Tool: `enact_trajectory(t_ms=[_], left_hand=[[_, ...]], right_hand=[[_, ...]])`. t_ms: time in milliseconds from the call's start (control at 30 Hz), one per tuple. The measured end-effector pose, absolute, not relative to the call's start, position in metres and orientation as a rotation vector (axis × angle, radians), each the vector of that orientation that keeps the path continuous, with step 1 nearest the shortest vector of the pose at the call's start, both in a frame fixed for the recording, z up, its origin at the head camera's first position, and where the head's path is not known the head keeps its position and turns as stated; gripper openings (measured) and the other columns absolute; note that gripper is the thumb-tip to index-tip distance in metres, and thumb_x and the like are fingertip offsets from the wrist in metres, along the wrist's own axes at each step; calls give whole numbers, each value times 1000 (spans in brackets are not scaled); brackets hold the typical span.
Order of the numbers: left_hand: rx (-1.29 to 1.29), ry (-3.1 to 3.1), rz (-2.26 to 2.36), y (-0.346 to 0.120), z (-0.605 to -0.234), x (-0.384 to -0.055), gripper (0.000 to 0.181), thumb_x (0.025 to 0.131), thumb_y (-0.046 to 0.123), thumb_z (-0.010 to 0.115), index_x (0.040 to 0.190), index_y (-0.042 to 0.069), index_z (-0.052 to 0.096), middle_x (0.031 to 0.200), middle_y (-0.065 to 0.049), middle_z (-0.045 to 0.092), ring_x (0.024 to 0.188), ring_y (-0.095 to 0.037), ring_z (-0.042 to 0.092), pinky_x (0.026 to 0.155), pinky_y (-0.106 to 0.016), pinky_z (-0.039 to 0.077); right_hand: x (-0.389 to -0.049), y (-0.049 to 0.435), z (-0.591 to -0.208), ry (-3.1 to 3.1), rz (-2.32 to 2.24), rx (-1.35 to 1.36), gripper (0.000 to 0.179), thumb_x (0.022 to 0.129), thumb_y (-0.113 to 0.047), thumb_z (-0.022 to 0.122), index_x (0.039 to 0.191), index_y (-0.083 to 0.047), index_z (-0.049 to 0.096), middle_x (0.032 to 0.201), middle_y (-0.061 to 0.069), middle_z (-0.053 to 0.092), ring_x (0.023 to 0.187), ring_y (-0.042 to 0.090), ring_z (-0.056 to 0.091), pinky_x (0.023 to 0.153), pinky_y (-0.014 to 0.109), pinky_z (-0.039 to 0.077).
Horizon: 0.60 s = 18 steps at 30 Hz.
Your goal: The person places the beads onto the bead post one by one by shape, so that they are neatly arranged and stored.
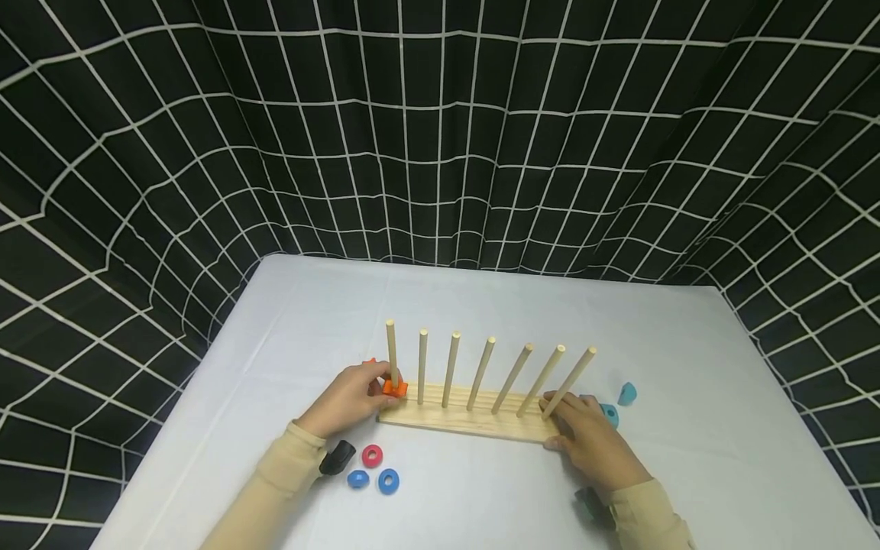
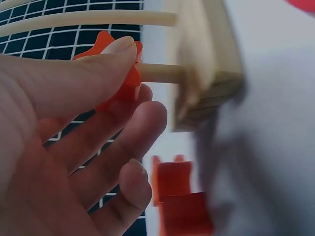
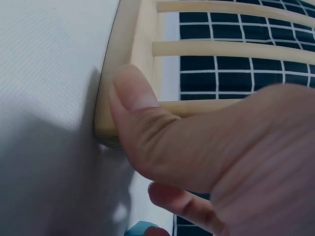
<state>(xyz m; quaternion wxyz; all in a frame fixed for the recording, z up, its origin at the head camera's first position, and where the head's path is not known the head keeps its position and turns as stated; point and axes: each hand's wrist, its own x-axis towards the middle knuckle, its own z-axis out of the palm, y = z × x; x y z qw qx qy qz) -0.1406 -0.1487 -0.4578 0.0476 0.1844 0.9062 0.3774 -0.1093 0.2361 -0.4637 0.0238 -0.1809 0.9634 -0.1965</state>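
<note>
A wooden rack with a flat base (image 1: 454, 424) and a row of several upright pegs stands on the white table. My left hand (image 1: 354, 397) pinches an orange star-shaped bead (image 2: 130, 86) between thumb and fingers. That bead is threaded on the leftmost peg (image 2: 162, 73), low down, with a short stretch of bare peg between it and the base. At the other end, my right hand (image 1: 591, 439) grips the base, its thumb (image 3: 133, 91) along the front edge and its fingers mostly hidden behind. The other pegs carry no beads.
Beyond the left hand lie more orange pieces (image 2: 184, 216). In front of the rack's left end are a red ring (image 1: 365, 458), a blue ring (image 1: 382, 487) and a blue bead (image 1: 358, 479). Teal pieces (image 1: 627, 393) sit past the right hand. Black gridded cloth (image 1: 454, 153) surrounds the table.
</note>
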Motion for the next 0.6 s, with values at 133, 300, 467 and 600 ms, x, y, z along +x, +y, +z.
enact_trajectory(t_ms=[133,300,467,600], left_hand=[[572,2760,1145,-148,-463,-140,23,79,17,79,90,24,60,72,7,55,68,-11,49,61,-23,41],[583,2789,1122,-149,-469,-138,22,79,18,79,92,23,61,74,7,52,68,-12,47,60,-22,39],[536,2783,1128,-147,-471,-137,24,79,19,79,93,26,60,80,8,53,70,-13,48,63,-25,40],[482,2783,1114,-146,-468,-136,28,79,16,78,99,26,60,91,8,54,79,-17,54,70,-32,44]], right_hand=[[-110,237,-465,2996,-609,-583,55,73,-20,79,124,-10,61,133,5,57,111,27,49,94,51,47],[-111,237,-467,3008,-605,-599,55,74,-18,79,125,-10,60,131,3,57,110,27,50,93,49,47],[-112,237,-468,3010,-602,-576,55,75,-17,78,126,-10,60,131,3,57,110,28,50,94,50,47],[-112,237,-468,3002,-618,-554,55,74,-18,78,126,-11,60,133,4,57,112,29,49,94,51,46]])
